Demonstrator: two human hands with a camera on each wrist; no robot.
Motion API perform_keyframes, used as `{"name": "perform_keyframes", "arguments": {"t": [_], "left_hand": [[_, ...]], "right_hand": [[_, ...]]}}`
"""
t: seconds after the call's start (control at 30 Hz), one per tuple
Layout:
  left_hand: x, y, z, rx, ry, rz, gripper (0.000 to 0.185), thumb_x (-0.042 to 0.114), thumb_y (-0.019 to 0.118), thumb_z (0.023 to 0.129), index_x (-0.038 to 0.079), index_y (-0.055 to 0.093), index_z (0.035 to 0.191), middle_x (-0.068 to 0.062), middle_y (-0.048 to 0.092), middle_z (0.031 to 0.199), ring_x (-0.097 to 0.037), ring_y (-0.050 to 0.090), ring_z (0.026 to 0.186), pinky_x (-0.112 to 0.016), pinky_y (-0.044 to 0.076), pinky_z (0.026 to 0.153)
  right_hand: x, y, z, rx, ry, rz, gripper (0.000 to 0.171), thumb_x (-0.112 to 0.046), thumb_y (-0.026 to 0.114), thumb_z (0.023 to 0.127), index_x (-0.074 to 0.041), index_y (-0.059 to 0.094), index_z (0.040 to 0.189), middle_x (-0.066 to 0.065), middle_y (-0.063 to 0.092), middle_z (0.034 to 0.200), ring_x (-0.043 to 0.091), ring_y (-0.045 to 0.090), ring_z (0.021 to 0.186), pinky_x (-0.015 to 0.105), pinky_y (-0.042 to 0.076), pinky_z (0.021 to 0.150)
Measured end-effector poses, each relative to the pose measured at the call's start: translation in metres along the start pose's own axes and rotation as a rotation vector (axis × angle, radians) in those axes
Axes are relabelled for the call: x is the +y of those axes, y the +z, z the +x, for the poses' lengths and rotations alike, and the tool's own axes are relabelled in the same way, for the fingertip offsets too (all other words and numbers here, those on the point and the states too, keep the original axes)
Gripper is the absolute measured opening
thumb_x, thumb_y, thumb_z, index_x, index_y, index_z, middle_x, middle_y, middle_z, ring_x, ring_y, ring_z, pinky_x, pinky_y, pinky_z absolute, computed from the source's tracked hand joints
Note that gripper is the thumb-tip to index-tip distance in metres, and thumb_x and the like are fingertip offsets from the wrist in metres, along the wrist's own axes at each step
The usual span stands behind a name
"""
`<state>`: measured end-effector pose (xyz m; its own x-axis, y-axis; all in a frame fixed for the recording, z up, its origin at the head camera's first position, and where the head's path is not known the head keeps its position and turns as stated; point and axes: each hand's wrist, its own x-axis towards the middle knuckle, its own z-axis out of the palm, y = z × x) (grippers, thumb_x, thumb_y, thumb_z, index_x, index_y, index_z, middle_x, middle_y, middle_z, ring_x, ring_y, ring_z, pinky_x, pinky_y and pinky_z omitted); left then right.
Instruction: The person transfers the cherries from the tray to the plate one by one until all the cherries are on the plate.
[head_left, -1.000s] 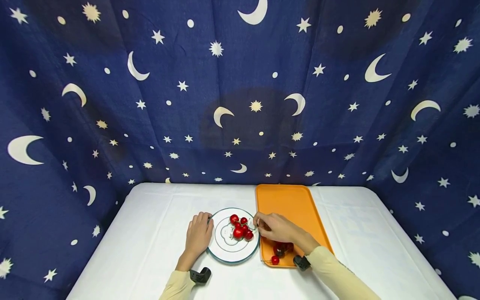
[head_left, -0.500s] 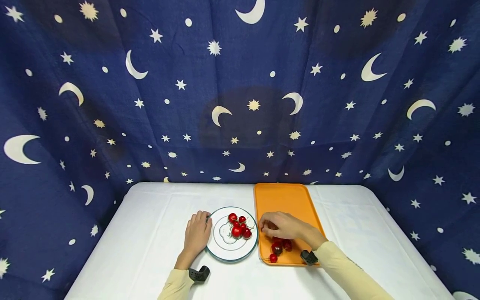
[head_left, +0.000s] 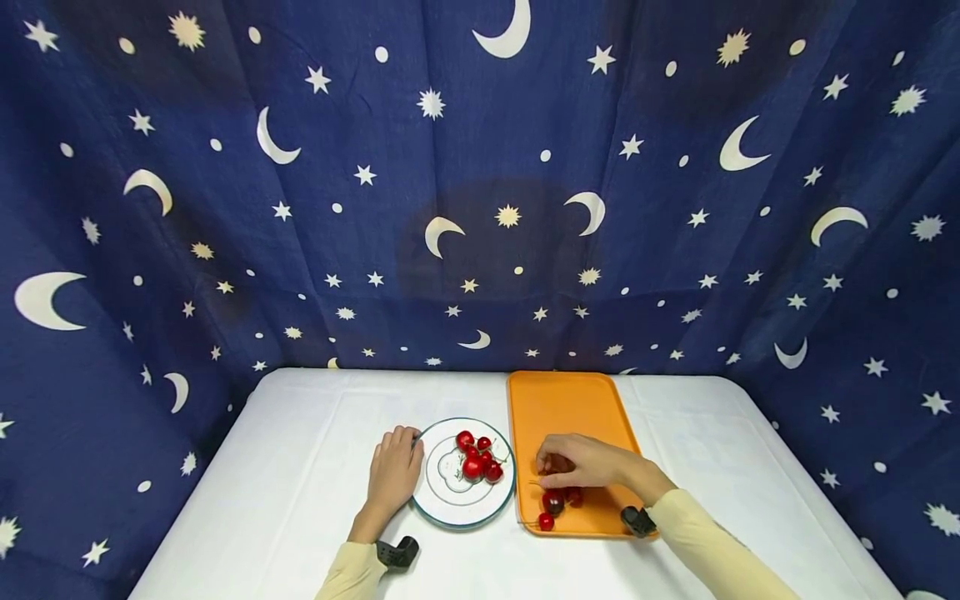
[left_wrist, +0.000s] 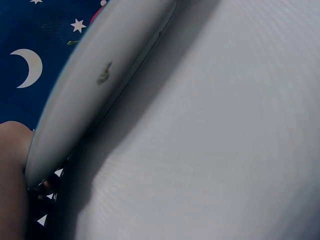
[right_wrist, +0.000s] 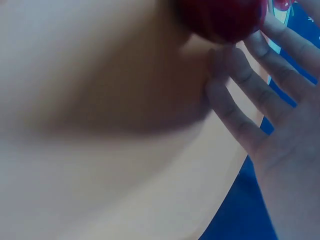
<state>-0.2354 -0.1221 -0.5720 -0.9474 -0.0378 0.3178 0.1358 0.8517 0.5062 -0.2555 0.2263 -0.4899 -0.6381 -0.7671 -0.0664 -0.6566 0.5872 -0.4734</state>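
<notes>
My left hand (head_left: 395,467) holds the left rim of a white plate (head_left: 450,517) with a dark blue-green edge; the left wrist view shows the plate's side (left_wrist: 100,80) close up, with fingers under its rim. Several red cherries (head_left: 474,467) with stems lie on the plate. Over the orange tray (head_left: 558,400), my right hand (head_left: 581,461) hovers low with bent fingers just behind some cherries (head_left: 553,502). In the right wrist view the fingers (right_wrist: 265,90) are spread and loosely bent near a dark red cherry (right_wrist: 225,17); whether they touch it is unclear.
A small cherry (head_left: 546,522) lies near the tray's front left corner, its stem crossing the rim. Plate and tray stand side by side on a white tablecloth (head_left: 315,433). Behind them hangs a blue curtain (head_left: 480,167) with moons and stars.
My right hand has drawn back from the plate's right edge and moved right and down over the tray, near the cherries. My left hand stays at the plate's rim.
</notes>
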Motion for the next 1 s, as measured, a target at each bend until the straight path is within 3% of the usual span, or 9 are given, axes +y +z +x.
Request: {"name": "perform_keyframes", "arguments": {"t": [0.4,0.6,0.87,1.0], "left_hand": [[-0.0010,-0.0019,-0.0016,0.012,-0.002,0.008,0.027,0.023,0.051,0.105,0.005,0.064,0.120,-0.010,0.063,0.109,-0.024,0.053,0.100,-0.042,0.042,0.089],[0.0000,-0.0012,-0.0009,0.001,-0.008,0.001,0.027,0.024,0.051,0.106,0.005,0.064,0.121,-0.009,0.063,0.110,-0.024,0.053,0.102,-0.041,0.042,0.090],[-0.0004,0.0016,-0.0016,0.069,0.032,0.004,0.025,0.022,0.052,0.104,0.005,0.065,0.117,-0.009,0.063,0.106,-0.023,0.052,0.097,-0.041,0.041,0.086],[0.0005,0.0002,-0.0018,0.055,0.027,0.011,0.025,0.022,0.053,0.104,0.005,0.066,0.117,-0.009,0.064,0.107,-0.023,0.053,0.097,-0.041,0.042,0.086]], "right_hand": [[0.0071,0.0007,-0.0103,-0.005,0.019,-0.015,0.027,-0.042,0.072,0.094,-0.020,0.066,0.109,-0.008,0.064,0.099,0.006,0.055,0.082,0.019,0.047,0.075],[0.0059,0.0010,-0.0109,-0.005,0.025,-0.010,0.027,-0.040,0.072,0.095,-0.019,0.067,0.111,-0.008,0.065,0.099,0.005,0.056,0.084,0.020,0.049,0.076],[0.0054,0.0027,-0.0088,0.026,0.006,-0.034,0.030,-0.039,0.065,0.100,-0.018,0.070,0.122,-0.007,0.070,0.111,0.007,0.061,0.094,0.027,0.054,0.089],[0.0059,0.0037,-0.0072,0.037,0.031,-0.040,0.030,-0.040,0.065,0.100,-0.018,0.072,0.119,-0.008,0.068,0.108,0.006,0.058,0.090,0.024,0.051,0.085]]}}
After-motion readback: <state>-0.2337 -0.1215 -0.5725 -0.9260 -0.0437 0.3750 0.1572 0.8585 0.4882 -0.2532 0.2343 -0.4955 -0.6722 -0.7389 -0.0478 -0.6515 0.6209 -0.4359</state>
